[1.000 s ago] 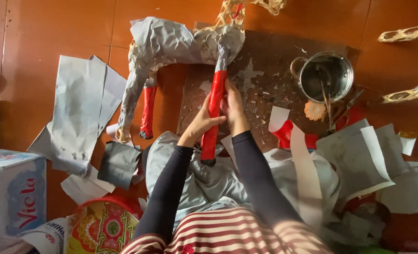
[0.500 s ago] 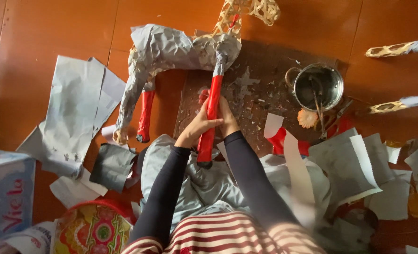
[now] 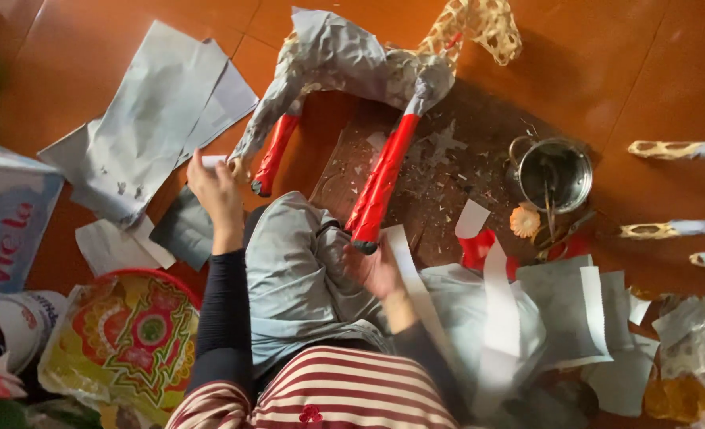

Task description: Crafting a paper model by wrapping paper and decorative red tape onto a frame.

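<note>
Both hands have let go of the red leg [image 3: 380, 187] of the paper horse [image 3: 344, 63] on the floor. The left hand [image 3: 216, 195] now reaches open toward the grey sheets [image 3: 150, 127], touching a small white scrap. The right hand [image 3: 376, 270] (blurred) stays by the leg's foot, holding a paper strip [image 3: 408, 278].

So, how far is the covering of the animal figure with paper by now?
Partly done. On the woven animal figure, the body is wrapped in grey paper and two legs in red; the head is bare wicker. The left hand reaches to the grey paper scraps; the right hand is at a red leg's foot.
</note>
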